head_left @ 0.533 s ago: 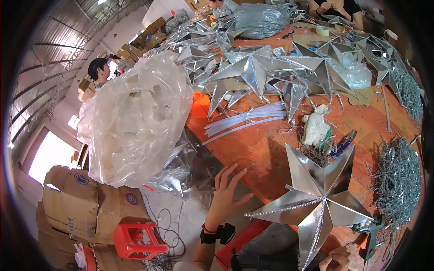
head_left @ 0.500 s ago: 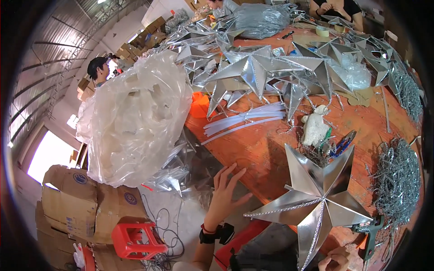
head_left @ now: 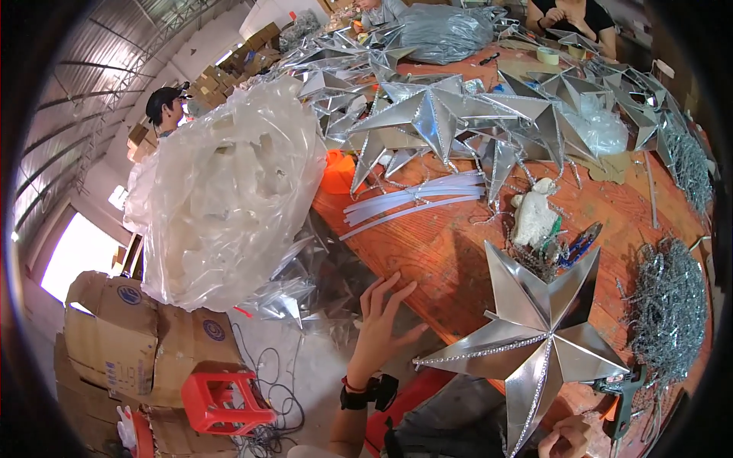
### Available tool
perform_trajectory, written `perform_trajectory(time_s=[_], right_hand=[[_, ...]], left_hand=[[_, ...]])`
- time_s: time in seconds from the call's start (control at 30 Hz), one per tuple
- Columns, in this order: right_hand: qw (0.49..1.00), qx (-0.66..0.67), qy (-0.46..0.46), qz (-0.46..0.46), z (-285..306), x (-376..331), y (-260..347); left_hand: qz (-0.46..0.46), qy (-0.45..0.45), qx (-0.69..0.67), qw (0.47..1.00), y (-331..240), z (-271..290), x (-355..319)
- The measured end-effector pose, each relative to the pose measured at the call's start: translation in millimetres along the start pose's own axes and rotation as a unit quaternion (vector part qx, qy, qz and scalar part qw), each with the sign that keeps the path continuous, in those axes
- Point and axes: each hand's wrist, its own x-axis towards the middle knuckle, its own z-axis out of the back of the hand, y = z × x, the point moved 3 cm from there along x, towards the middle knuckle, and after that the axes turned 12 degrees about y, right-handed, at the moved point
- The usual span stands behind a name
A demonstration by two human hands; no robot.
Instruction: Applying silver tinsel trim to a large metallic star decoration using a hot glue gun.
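A large silver five-pointed star lies at the near right edge of the table, with strings of small shiny beads along two of its ridges. My left hand is open, fingers spread over the table edge to the left of the star, holding nothing. Low in the view, my right hand is partly hidden by the star's lower point. Its fingers are curled together, and what they hold, if anything, is too small to make out. Just above it on the right lies a dark green glue gun.
Translucent glue sticks, a white lumpy object, pliers and a heap of silver bead strings lie on the orange table. More stars fill its far side. A big plastic bag and a red stool stand left.
My view has shifted slightly. Both hands and the star keep nearly the same places; the person in the dark cap at the left has turned the head a little.
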Motion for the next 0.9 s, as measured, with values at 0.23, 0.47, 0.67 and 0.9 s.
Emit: perform_trajectory(time_s=[0.23, 0.47, 0.67, 0.9], right_hand=[[1.0, -0.013, -0.01, 0.015, 0.9, -1.3, 0.2], [0.999, -0.047, -0.004, -0.021, -4.9, -3.8, 3.2], [0.989, -0.149, -0.017, -0.014, -4.6, -11.0, 2.0], [0.993, -0.064, -0.021, -0.092, -12.4, -18.7, -15.7]], left_hand=[[-0.01, -0.016, -0.018, 1.0, 1.1, -2.5, -0.8], [-0.032, -0.058, -0.031, 0.997, 6.4, -0.8, -5.3], [-0.075, -0.089, -0.044, 0.992, 11.9, -6.1, -6.9], [-0.099, -0.105, -0.06, 0.988, 14.4, -12.4, -10.9]])
